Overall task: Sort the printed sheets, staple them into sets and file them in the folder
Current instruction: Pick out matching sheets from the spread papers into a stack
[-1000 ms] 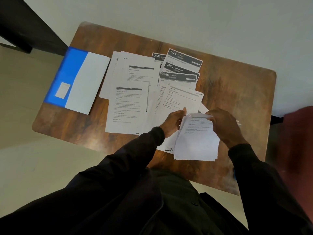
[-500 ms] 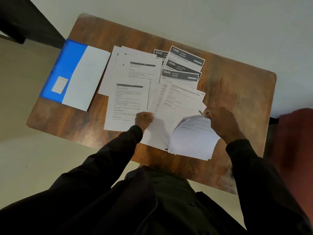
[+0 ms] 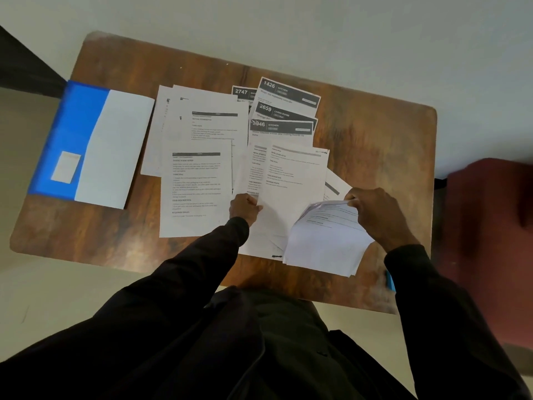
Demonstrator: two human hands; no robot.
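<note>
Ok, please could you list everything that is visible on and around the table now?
brown wooden table: one, brown, centre.
blue folder: one, blue, table's left end; a blank white sheet covers its right part.
white text-printed sheets: several, white, overlapping at mid-table.
dark-banded numbered sheets: four visible, white and black, far middle.
stack of white sheets: one, white, near right.
small blue object: one, blue, near right edge, mostly hidden.
dark red seat: one, right of table.
black sleeves: two, black, bottom of view.
hands: two; left hand holds a single white sheet by its edge, right hand pinches the stack's top edge.
</note>
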